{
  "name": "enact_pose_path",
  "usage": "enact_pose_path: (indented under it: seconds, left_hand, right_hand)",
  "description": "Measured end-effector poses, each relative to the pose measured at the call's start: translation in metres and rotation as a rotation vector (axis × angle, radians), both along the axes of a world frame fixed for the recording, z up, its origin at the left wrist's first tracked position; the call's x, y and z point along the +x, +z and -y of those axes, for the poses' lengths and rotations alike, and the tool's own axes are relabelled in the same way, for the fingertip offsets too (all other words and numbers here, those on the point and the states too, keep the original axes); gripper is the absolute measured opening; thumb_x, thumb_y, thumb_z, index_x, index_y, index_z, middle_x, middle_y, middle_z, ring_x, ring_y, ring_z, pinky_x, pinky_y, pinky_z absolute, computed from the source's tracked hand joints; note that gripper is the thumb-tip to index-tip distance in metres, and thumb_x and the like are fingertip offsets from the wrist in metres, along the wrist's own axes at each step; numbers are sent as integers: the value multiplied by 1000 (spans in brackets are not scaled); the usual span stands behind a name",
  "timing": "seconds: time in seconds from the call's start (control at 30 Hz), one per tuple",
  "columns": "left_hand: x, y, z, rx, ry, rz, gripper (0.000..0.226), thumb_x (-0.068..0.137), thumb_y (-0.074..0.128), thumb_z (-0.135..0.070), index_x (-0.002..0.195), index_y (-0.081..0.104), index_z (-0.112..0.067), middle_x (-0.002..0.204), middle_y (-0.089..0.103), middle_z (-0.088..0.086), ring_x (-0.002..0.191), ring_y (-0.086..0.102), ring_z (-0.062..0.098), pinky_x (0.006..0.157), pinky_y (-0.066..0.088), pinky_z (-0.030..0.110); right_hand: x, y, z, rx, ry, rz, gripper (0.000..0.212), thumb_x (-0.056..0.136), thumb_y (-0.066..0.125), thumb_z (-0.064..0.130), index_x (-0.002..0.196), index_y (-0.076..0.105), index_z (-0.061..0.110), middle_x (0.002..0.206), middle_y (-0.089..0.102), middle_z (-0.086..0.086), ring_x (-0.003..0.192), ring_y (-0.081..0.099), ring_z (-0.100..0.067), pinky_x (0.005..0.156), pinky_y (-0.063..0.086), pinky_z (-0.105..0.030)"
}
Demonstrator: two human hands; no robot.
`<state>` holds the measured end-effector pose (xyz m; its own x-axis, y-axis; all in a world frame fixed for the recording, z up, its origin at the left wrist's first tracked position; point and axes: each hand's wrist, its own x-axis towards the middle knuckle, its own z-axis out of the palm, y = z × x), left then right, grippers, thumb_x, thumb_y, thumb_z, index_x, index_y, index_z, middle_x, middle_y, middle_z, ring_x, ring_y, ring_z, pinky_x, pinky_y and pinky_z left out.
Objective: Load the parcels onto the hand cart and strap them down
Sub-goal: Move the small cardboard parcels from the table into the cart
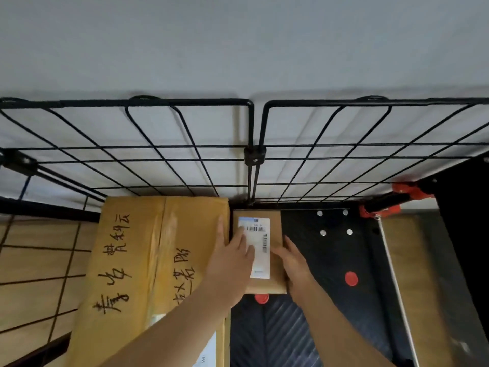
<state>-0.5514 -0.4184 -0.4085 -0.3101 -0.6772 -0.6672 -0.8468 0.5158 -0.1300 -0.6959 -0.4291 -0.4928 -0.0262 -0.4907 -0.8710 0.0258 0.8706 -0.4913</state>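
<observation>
A small brown parcel (275, 283) with a white barcode label lies on the black cart deck (330, 260), pushed up against the wire mesh back panel (254, 154). My left hand (232, 258) rests flat across its label and left edge. My right hand (293, 260) grips its right side. To the left stands a large cardboard box (158, 260) with black handwritten characters and tape along its top, touching the small parcel.
Wire grid panels fence the cart at the back and left. A red-and-black clamp or strap hook (391, 200) and a white cord (394, 282) sit at the right. Red dots mark the deck. A grey wall rises behind; wooden flooring lies on both sides.
</observation>
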Motion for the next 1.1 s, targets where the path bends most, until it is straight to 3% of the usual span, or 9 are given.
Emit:
enact_pose_path:
  seconds: [0.1, 0.2, 0.3, 0.37, 0.5, 0.7, 0.9, 1.03, 1.1]
  left_hand:
    - [-6, -3, 4, 4, -13, 37, 61, 95, 42, -40, 147, 26, -13, 156, 16, 17, 145, -3, 34, 89, -26, 72]
    - [-5, -5, 4, -9, 11, 31, 52, 93, 47, -38, 140, 41, -14, 151, 29, 14, 145, 4, 33, 83, -33, 70]
    - [-2, -4, 3, -10, 40, -14, 44, 93, 48, -34, 133, 50, -15, 146, 38, 12, 144, 13, 31, 81, -38, 65]
    - [0, -2, 3, -7, 39, -33, 43, 92, 50, -33, 132, 50, -16, 145, 38, 13, 142, 16, 31, 81, -39, 64]
    - [3, 0, 4, -13, 46, -80, 47, 91, 52, -34, 135, 46, -18, 147, 35, 11, 142, 15, 29, 88, -35, 64]
    - [12, 14, 2, -51, 95, -200, 51, 94, 48, -34, 143, 35, -21, 157, 12, 9, 146, 0, 25, 100, -27, 58]
    - [22, 50, -10, -89, 196, -291, 54, 96, 42, -32, 147, 25, -26, 159, 5, 3, 146, -2, 20, 108, -21, 52]
    - [35, 81, -28, -81, 317, -350, 55, 96, 43, -31, 147, 23, -30, 158, 10, 0, 146, 4, 17, 111, -15, 47]
    - [46, 102, -43, -44, 378, -345, 54, 97, 41, -31, 148, 23, -30, 158, 12, 1, 146, 7, 18, 116, -8, 46]
  right_hand:
    - [5, -15, -1, -8, 153, -74, 72, 88, 61, 23, 150, 23, 25, 141, 49, -6, 119, 55, -23, 104, 44, -44]
    - [8, -15, -6, 106, 228, -134, 84, 87, 58, 48, 152, 10, 24, 146, 42, -6, 126, 48, -26, 106, 40, -45]
    - [11, -8, -11, 303, 152, -72, 80, 82, 57, 62, 147, 23, 28, 135, 50, -8, 114, 55, -33, 86, 51, -50]
    - [13, -7, -11, 308, 81, -59, 71, 84, 59, 56, 143, 32, 25, 125, 57, -7, 103, 60, -30, 76, 57, -48]
    - [13, -5, -6, 275, 151, -110, 65, 90, 53, 51, 144, 30, 25, 133, 51, -4, 112, 53, -28, 81, 51, -46]
    - [0, 17, -13, 125, 349, -311, 79, 91, 50, 50, 152, 10, 18, 151, 32, -10, 134, 38, -27, 109, 34, -36]
    - [-23, 68, -36, 27, 452, -395, 67, 95, 49, 40, 151, 18, 19, 153, 30, -6, 137, 34, -24, 106, 31, -29]
    - [-29, 111, -54, -13, 554, -442, 63, 96, 49, 33, 150, 19, 23, 144, 43, -9, 125, 48, -21, 87, 36, -20]
    - [-30, 139, -66, -26, 605, -444, 63, 95, 50, 31, 150, 19, 26, 139, 48, -11, 119, 54, -21, 85, 42, -21]
